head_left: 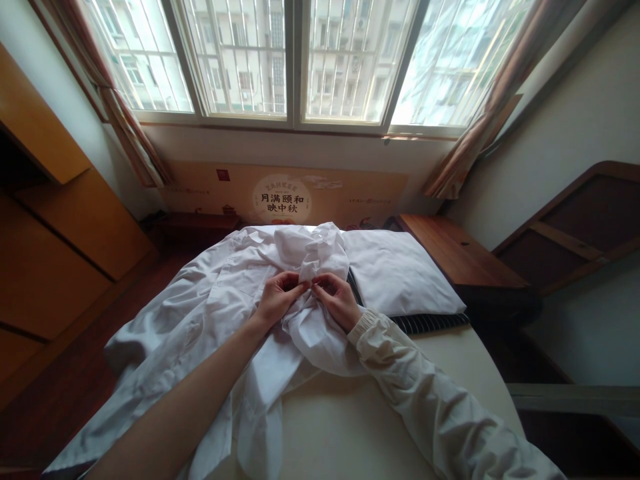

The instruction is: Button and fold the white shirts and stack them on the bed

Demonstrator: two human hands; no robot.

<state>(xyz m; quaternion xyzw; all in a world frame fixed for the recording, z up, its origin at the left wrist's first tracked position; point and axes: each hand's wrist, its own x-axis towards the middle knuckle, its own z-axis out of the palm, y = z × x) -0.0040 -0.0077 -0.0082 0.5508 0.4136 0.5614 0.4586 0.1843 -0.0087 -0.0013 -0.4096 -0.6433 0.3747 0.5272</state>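
A wrinkled white garment point(225, 320), like a long shirt or coat with a patch pocket, is spread over a cream-coloured surface point(345, 427) and hangs down on the left. My left hand point(281, 295) pinches its bunched cloth near the top middle, thumb and forefinger together. Close beside it, my right hand point(336, 297) grips the same gathered part, its fingertips almost touching the left ones. Whatever small detail lies between the fingertips is too small to make out. To the right rests a folded white cloth point(400, 273) on top of a black striped cloth point(433, 323).
Behind the surface, a printed beige panel point(200, 190) leans below the barred window point(250, 60). A wooden cabinet point(70, 240) stands on the left. On the right are a brown wooden desk point(465, 257) and a wooden-framed panel point(575, 223). Curtains point(125, 133) hang at both sides.
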